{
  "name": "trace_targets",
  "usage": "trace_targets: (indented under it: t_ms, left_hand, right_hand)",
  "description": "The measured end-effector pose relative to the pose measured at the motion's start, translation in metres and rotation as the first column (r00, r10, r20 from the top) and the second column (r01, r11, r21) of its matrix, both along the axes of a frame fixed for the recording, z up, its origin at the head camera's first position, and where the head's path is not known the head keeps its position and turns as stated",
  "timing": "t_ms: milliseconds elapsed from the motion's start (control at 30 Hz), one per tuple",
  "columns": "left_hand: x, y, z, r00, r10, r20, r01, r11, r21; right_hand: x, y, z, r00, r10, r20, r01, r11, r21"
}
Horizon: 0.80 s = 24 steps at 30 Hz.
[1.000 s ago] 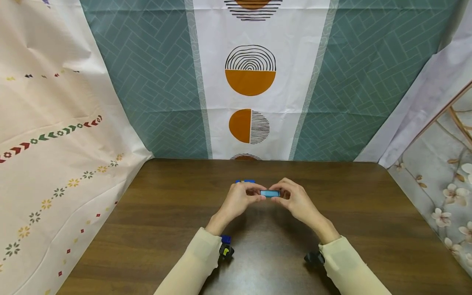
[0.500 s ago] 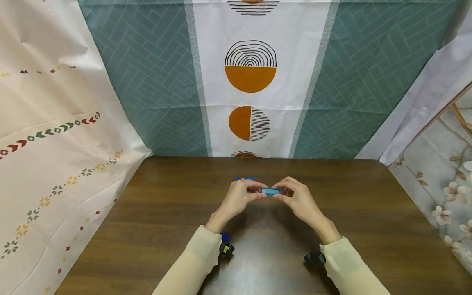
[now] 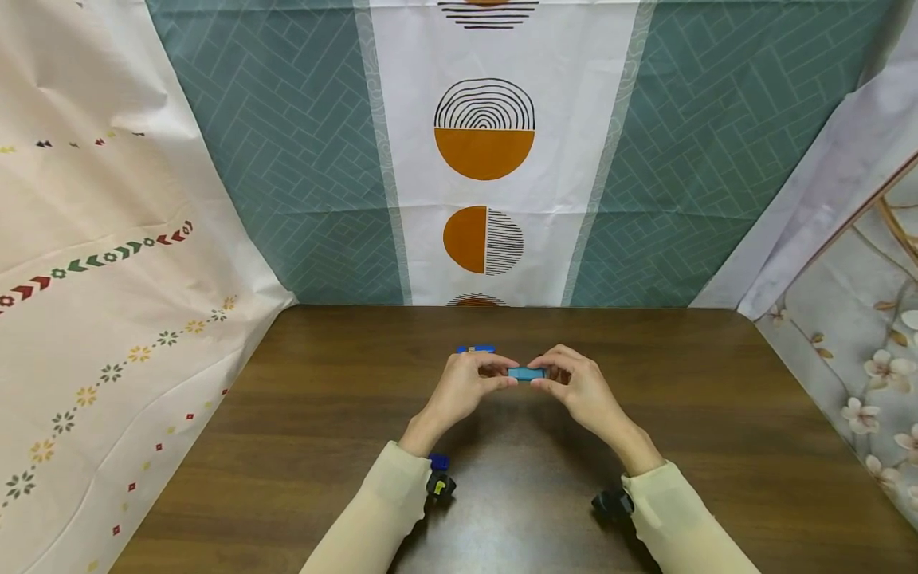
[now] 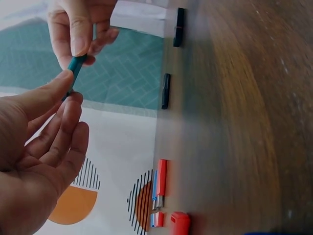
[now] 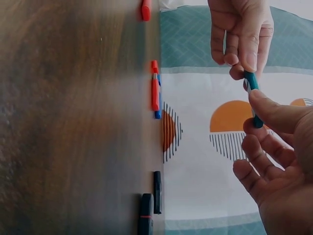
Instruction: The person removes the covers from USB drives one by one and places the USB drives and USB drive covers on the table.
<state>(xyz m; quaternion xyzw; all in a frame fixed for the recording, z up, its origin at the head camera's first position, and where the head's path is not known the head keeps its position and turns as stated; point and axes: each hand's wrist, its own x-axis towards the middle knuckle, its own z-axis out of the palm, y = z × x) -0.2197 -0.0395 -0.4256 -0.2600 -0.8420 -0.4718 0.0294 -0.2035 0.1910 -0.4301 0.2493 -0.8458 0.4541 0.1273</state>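
Below and right of head-view centre: teal stick (image 3: pixel 526 374), pinched at its ends by left hand (image 3: pixel 464 383) and right hand (image 3: pixel 579 386); opening or closing apparently in progress; steady alignment judged needed next.

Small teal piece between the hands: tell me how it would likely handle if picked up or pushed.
Probably stiff: the teal piece looks straight where the left hand and right hand pinch it. Likely light, since it is small and held up by thumb-and-finger pinches. Pushed along the table, it might slide rather than roll, as its sides look flat.
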Motion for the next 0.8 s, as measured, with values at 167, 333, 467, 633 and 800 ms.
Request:
trace_targets:
  t_ms: [167, 333, 467, 633, 800]
  left_hand:
    - [-0.0008, -0.0009, -0.0014, 1.0, -0.002, -0.005, 0.002, 1.0, 0.003]
    - [-0.0019, -0.001, -0.0018, 1.0, 0.001, -0.012, -0.001, 1.0, 0.001]
    - [-0.0023, -0.0007, -0.0015, 1.0, 0.0, -0.005, 0.0, 1.0, 0.0]
    - [-0.0023, -0.0016, -0.0018, 1.0, -0.004, -0.004, 0.004, 1.0, 0.007]
    - [-0.0017, -0.0004, -0.0008, 1.0, 0.002, -0.004, -0.002, 1.0, 0.016]
  right_hand:
    - [-0.0007, 0.0, -0.0003, 1.0, 0.003, 0.018, -0.003, 1.0, 0.005]
    - [-0.0013, 0.0002, 0.0006, 0.999, 0.007, 0.032, -0.007, 1.0, 0.0]
    - [-0.0012, 0.0008, 0.0006, 0.999, 0.008, 0.033, -0.008, 1.0, -0.001]
    - [-0.0014, 0.0008, 0.0014, 0.999, 0.026, 0.038, -0.025, 1.0, -0.01]
    - [-0.0008, 0.0007, 0.0022, 0.999, 0.02, 0.025, -0.02, 0.999, -0.026]
